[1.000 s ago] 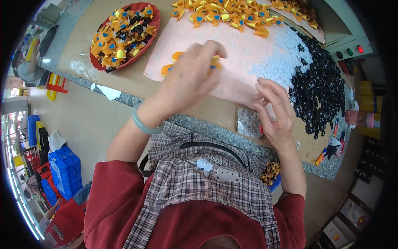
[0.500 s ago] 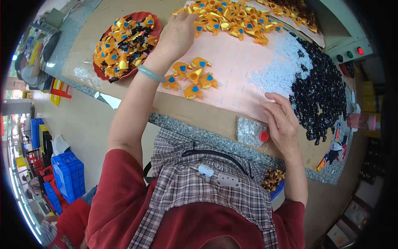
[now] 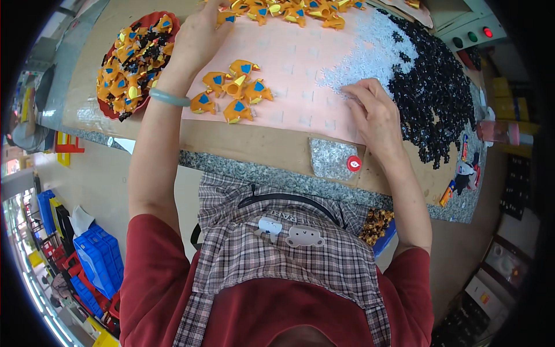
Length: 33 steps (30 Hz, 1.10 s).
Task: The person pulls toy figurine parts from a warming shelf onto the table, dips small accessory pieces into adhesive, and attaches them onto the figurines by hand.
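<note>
My left hand [image 3: 199, 40] reaches to the far pile of orange figure pieces [image 3: 295, 13]. Its fingertips run past the top edge, close to an orange piece with a blue patch, so their grip is hidden. My right hand [image 3: 378, 118] hovers at the near edge of the small white pieces [image 3: 370, 49], its fingers bent and a gap showing between thumb and forefinger. Between the hands, several orange pieces [image 3: 238, 110] are grouped on the pink sheet [image 3: 289, 75].
Left of my left forearm stands a red scalloped tray [image 3: 110, 113] heaped with orange and black pieces. Small black pieces [image 3: 430, 110] spread at the right. A clear block-shaped container with a red cap [image 3: 335, 157] lies by the stone table edge [image 3: 248, 168].
The whole view has shifted, so the table appears farther left and up. My right hand has moved away from me, nearer the white pieces. My left hand has shifted slightly left.
</note>
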### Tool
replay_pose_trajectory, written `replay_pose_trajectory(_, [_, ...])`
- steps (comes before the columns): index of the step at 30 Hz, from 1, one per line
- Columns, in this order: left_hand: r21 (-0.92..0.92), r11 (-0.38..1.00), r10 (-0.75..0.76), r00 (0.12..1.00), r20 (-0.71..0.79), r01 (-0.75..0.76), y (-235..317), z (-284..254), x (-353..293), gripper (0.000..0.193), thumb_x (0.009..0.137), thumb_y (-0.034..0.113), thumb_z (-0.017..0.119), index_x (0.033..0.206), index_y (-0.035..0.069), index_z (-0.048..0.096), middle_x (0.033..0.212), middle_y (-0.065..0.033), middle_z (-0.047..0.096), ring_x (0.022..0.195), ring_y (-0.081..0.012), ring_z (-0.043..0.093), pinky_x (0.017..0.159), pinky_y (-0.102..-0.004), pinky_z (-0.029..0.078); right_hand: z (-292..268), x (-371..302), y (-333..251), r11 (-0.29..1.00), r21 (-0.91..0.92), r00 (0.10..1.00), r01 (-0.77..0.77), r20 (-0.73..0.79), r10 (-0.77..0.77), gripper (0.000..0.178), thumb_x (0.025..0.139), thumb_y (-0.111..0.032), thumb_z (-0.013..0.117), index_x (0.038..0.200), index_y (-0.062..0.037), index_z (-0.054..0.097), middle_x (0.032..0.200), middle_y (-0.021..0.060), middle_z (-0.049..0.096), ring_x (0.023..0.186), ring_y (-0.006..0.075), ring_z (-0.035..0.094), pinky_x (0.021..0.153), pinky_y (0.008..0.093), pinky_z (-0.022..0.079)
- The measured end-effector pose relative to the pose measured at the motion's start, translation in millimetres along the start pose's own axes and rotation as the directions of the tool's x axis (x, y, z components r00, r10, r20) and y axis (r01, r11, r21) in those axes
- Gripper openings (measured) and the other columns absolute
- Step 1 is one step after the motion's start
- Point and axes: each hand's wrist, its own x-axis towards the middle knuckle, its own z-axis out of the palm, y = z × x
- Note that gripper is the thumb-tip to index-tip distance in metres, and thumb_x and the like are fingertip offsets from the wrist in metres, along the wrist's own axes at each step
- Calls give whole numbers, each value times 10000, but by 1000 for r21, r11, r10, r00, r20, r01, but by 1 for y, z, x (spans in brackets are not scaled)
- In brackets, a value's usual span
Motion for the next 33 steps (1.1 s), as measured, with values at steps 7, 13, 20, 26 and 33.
replay_pose_trajectory(7, [-287,956,46,998,-39,-55,-25,8,-39,265,928,93,576,1189,46,587,1125,-89,637,880,-189,627,797,-313,516,18,18,-6,992,-122,1000,16,-17,-19,153,810,-83,712,953,-33,693,897,85,620,751,260,647,667,353,520])
replay_pose_trajectory(13, [-811,531,-43,963,264,246,17,-1,-75,271,941,85,568,1203,18,567,1093,-42,601,880,-96,550,752,-250,476,21,23,-4,975,-209,996,69,-33,-78,109,819,-103,710,906,-39,696,840,88,615,728,240,642,638,340,514])
replay_pose_trajectory(20, [-855,-8,42,854,519,519,63,14,-96,270,934,71,564,1198,15,562,1035,-38,600,843,-77,541,751,-204,434,10,20,-5,843,499,959,-201,-76,274,94,867,-118,694,865,-25,702,775,10,643,674,131,591,631,265,480])
replay_pose_trajectory(26, [-784,306,-19,827,562,540,85,33,-103,162,949,123,580,1062,21,635,901,8,610,815,-43,529,732,-191,418,-19,6,-29,380,809,867,-449,291,405,103,897,-82,668,884,12,708,760,-34,642,722,28,539,678,187,433])
replay_pose_trajectory(33, [-770,383,-12,836,548,510,93,39,-102,175,958,157,585,914,16,678,802,26,607,779,-31,527,703,-190,419,-16,1,-46,385,829,896,-406,279,345,115,914,-111,641,828,-41,673,707,-54,536,612,28,381,565,194,285])
